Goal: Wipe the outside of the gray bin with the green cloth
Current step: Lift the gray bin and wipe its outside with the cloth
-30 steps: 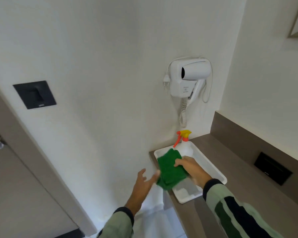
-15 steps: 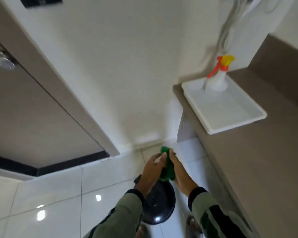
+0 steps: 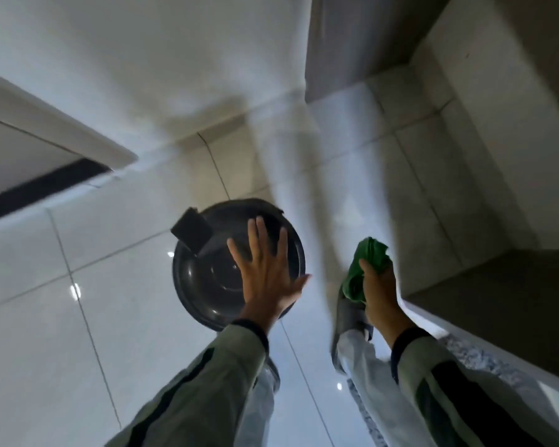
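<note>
Left hand (image 3: 265, 279) spread flat over the glossy, probably light, tippy gray bin (image 3: 207, 279); right hand (image 3: 376, 291) beside it clenches the soft green cloth (image 3: 367, 259).

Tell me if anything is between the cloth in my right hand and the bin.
Nothing visible. The green cloth, bunched in the right hand, sits right of the gray bin with only bare floor tile between; the left hand is over the lid.
</note>
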